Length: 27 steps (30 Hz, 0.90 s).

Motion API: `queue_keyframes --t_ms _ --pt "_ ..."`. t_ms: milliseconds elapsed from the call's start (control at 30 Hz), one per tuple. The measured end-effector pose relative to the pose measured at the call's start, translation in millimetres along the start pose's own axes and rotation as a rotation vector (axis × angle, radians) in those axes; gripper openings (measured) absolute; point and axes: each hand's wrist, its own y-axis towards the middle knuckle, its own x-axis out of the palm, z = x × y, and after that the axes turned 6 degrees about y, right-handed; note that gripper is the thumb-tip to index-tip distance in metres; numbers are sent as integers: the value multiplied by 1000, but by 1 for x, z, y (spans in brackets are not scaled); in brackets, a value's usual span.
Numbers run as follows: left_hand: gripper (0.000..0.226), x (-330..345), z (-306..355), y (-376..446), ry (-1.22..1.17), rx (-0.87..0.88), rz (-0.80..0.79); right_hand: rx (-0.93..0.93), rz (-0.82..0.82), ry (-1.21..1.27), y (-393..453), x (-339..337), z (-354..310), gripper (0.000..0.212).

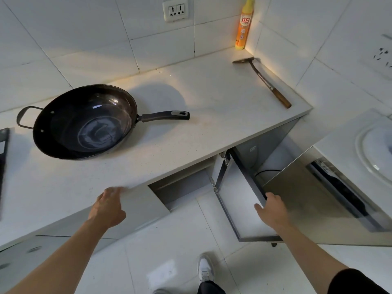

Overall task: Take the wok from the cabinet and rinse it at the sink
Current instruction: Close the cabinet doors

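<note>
A black wok [84,122] with a long handle and a small loop handle sits upright on the white countertop [191,115], left of centre. My left hand [108,206] rests with fingers apart on the top edge of the left cabinet door [135,209], which stands ajar. My right hand [271,209] grips the edge of the right cabinet door [239,200], swung wide. Between the doors the cabinet interior [182,185] shows. The sink is not clearly in view.
A metal spatula with a wooden handle [267,81] lies at the counter's back right, beside an orange dish-soap bottle [244,26]. A washing machine top [371,149] is at the right. A stove edge [3,158] is at the left. My shoe [205,268] is on the tiled floor.
</note>
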Motion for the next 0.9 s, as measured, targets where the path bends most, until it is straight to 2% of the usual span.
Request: queue_keyframes --t_ms 167,400,567,633,767,833,900 --pt "78 3 2 0 -9 6 11 1 -48 145 -8 14 -8 54" --pt "75 8 2 -5 -37 6 58 10 -52 377 -30 56 -47 13" --pt "77 6 -4 -12 -56 51 72 221 -96 786 -35 94 -91 22" --pt "77 3 -7 -12 -63 61 73 291 -74 961 -42 104 -120 5" --pt "76 2 -11 -10 -73 71 62 395 -115 1308 -44 119 -176 11" --pt "76 3 -14 -8 -72 77 57 446 -132 1375 -37 123 -195 5" --pt "76 3 -15 -7 -65 80 54 487 -154 1413 -31 124 -209 11"
